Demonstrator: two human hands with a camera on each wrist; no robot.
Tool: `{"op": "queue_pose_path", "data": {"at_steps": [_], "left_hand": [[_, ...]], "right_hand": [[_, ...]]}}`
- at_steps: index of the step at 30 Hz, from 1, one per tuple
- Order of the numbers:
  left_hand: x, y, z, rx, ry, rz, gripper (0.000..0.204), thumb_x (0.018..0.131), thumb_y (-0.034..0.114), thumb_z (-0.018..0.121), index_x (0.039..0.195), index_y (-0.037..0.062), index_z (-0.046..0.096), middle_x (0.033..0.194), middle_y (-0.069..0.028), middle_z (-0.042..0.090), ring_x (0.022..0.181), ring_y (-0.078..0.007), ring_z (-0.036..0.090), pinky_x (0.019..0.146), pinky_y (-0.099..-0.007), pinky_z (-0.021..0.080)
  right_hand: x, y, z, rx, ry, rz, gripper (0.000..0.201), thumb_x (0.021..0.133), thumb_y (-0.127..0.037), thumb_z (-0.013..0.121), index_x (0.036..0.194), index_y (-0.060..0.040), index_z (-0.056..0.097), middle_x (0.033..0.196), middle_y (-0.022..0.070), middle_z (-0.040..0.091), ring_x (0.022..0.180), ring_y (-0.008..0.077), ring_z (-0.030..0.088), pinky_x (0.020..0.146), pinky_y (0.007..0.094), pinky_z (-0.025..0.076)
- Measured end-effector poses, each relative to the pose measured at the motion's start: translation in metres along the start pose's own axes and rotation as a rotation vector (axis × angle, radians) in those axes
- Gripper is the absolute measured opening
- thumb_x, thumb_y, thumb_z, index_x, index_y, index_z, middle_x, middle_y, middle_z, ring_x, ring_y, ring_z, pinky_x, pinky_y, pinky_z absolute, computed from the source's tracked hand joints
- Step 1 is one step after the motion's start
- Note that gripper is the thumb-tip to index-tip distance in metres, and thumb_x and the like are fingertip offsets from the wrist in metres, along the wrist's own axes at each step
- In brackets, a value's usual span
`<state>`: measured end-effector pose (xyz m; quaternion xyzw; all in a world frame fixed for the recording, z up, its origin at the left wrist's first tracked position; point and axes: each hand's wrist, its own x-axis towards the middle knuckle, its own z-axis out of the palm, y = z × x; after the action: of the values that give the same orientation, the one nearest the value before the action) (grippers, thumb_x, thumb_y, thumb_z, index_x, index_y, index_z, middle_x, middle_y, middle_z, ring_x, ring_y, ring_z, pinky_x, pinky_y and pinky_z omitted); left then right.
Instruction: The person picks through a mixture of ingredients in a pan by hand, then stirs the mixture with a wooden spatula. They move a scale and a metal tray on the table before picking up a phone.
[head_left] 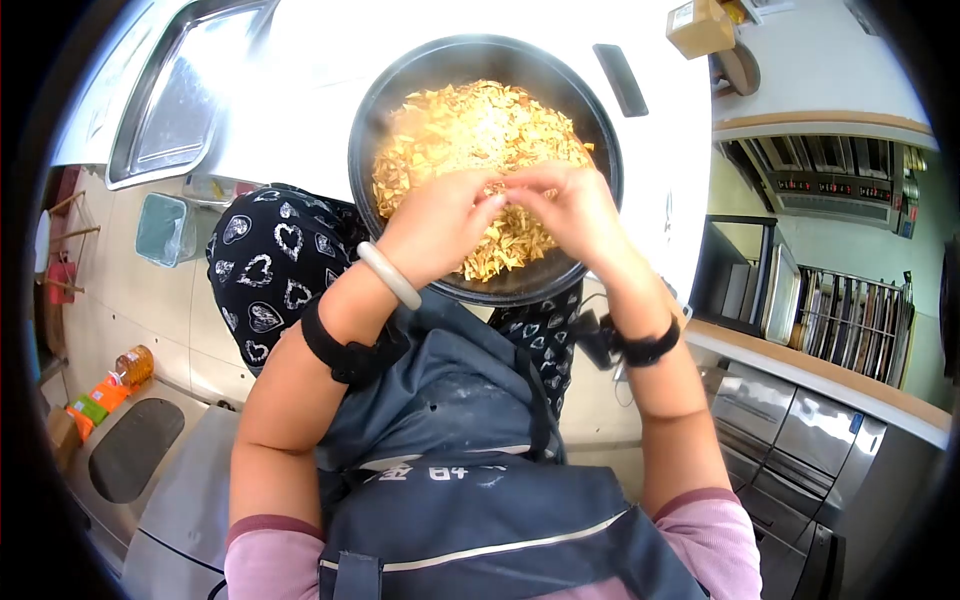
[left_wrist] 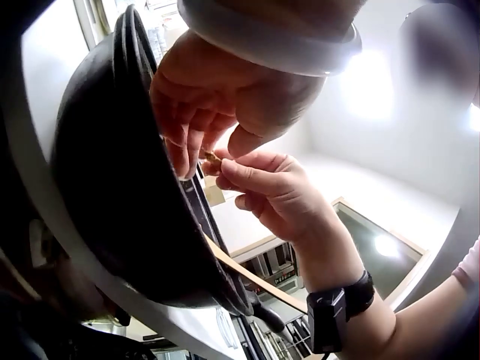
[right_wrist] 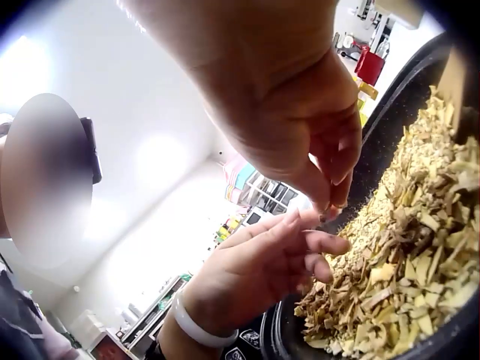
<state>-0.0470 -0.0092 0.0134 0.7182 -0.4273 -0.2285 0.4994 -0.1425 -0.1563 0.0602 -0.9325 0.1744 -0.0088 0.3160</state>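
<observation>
My left hand [head_left: 440,220] and right hand [head_left: 575,205] meet over a deep black pan [head_left: 365,130]. The pan is heaped with chopped yellow-brown pieces [head_left: 470,120]. Between the fingertips is a small brown piece [left_wrist: 213,159], partly covered by them. In the left wrist view, the right thumb and forefinger pinch this piece from one side. The left thumb and fingers hold it from the other, fingertips close to the right hand's. In the right wrist view, a wooden utensil [right_wrist: 451,86] stands in the chopped pieces at the pan's far side.
The pan sits on a white table, close in front of the person's knees. A dark phone-like slab [head_left: 621,80] lies right of it, and a metal tray [head_left: 190,90] left. A yellow box [head_left: 699,28] is at the back right; a bin [head_left: 165,230] stands on the floor.
</observation>
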Motion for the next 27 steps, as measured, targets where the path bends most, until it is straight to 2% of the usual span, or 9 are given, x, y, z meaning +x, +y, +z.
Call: {"op": "queue_pose_path", "data": {"at_steps": [2,3,4,6,7,9,13,15,27], "left_hand": [[0.0,-0.002,0.006,-0.071,-0.121,-0.044,0.025,0.089,0.015,0.055,0.107,-0.0013,0.059,0.079,-0.0133,0.062,0.07,-0.0204,0.059,0.065,-0.0326,0.046],[0.001,0.003,0.004,-0.081,-0.135,-0.046,0.021,0.09,0.016,0.054,0.098,-0.002,0.062,0.076,-0.0114,0.062,0.068,-0.0163,0.059,0.062,-0.0296,0.047],[0.002,0.001,0.005,-0.08,-0.134,-0.045,0.021,0.09,0.016,0.054,0.098,-0.002,0.062,0.076,-0.0114,0.062,0.068,-0.0163,0.059,0.062,-0.0296,0.047],[0.004,-0.005,0.006,-0.377,-0.279,-0.206,0.019,0.09,0.016,0.054,0.091,-0.0015,0.062,0.075,-0.0079,0.063,0.065,-0.0115,0.058,0.059,-0.025,0.048],[0.003,-0.006,0.005,-0.377,-0.279,-0.207,0.019,0.09,0.016,0.054,0.091,-0.0015,0.062,0.075,-0.0079,0.063,0.065,-0.0115,0.058,0.059,-0.025,0.048],[0.003,-0.008,0.003,-0.548,-0.274,-0.24,0.02,0.091,0.016,0.054,0.085,-0.0012,0.061,0.075,-0.0058,0.063,0.062,-0.0084,0.058,0.056,-0.0212,0.048],[0.003,-0.004,0.0,-0.585,-0.311,-0.193,0.019,0.091,0.016,0.054,0.086,-0.0017,0.062,0.073,-0.0065,0.063,0.061,-0.0093,0.058,0.057,-0.0209,0.047],[0.003,-0.001,-0.003,-0.638,-0.364,-0.23,0.019,0.091,0.015,0.054,0.086,-0.0018,0.062,0.071,-0.0066,0.064,0.06,-0.0098,0.059,0.057,-0.0212,0.047],[0.006,0.006,-0.011,-0.981,-0.423,-0.303,0.025,0.093,0.023,0.05,0.085,0.0028,0.064,0.072,-0.0067,0.065,0.058,-0.008,0.058,0.052,-0.0165,0.04]], "right_hand": [[-0.008,0.003,0.003,0.079,0.053,-0.079,0.015,0.074,-0.008,0.067,0.088,-0.0044,0.069,0.083,0.0142,0.066,0.077,0.0272,0.064,0.069,0.0328,0.05],[-0.011,0.003,0.004,0.125,0.058,-0.1,0.015,0.074,-0.005,0.068,0.089,-0.0035,0.069,0.085,0.0117,0.067,0.078,0.0231,0.065,0.069,0.0297,0.05],[-0.014,0.002,0.005,0.125,0.058,-0.101,0.015,0.074,-0.005,0.068,0.089,-0.0035,0.069,0.085,0.0117,0.067,0.078,0.0231,0.065,0.069,0.0297,0.05],[-0.02,0.0,0.008,0.353,0.039,0.008,0.014,0.076,-0.004,0.068,0.09,-0.0008,0.068,0.084,0.0073,0.068,0.076,0.0161,0.064,0.066,0.026,0.051],[-0.023,0.0,0.008,0.354,0.039,0.008,0.014,0.076,-0.004,0.068,0.09,-0.0008,0.068,0.084,0.0073,0.068,0.076,0.0161,0.064,0.066,0.026,0.051],[-0.025,0.002,0.006,0.764,-0.012,0.191,0.016,0.079,-0.007,0.069,0.092,0.0013,0.067,0.084,0.004,0.067,0.075,0.0091,0.061,0.062,0.0223,0.05],[-0.026,0.01,0.001,0.746,-0.066,0.281,0.018,0.081,-0.009,0.069,0.095,0.0018,0.066,0.083,0.0039,0.066,0.072,0.0061,0.059,0.06,0.0205,0.049],[-0.027,0.009,-0.002,0.855,-0.133,0.322,0.018,0.082,-0.011,0.068,0.095,0.0011,0.066,0.082,0.005,0.067,0.071,0.006,0.059,0.06,0.02,0.048],[-0.022,0.011,-0.003,1.18,-0.176,0.271,0.014,0.085,-0.01,0.063,0.095,-0.0001,0.064,0.082,0.0052,0.066,0.068,0.0084,0.059,0.06,0.0199,0.046]]}}
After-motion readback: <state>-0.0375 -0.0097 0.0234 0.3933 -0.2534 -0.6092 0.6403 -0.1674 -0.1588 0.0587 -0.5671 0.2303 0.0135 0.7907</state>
